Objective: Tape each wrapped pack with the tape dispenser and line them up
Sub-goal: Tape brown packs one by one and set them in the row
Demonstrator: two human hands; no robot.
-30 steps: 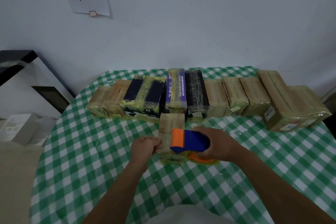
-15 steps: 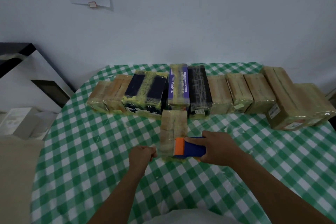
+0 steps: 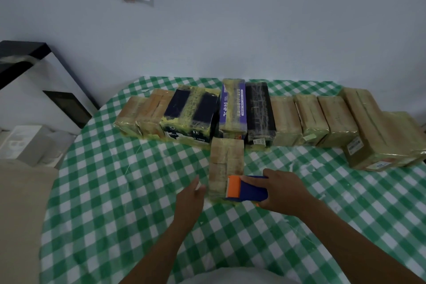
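My left hand (image 3: pixel 192 193) has let go of its pinch and now lies loose and open, just left of the wrapped pack (image 3: pixel 227 161). My right hand (image 3: pixel 285 191) still grips the tape dispenser (image 3: pixel 247 189) on the pack's near end, in front of the far row (image 3: pixel 285 120). I judge this strip laid and ready to cut.

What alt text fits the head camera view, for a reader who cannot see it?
A person's right hand grips a blue and orange tape dispenser on the near end of a tan wrapped pack lying on a green checked tablecloth. The open left hand is beside the pack. Behind it lies a row of wrapped packs.
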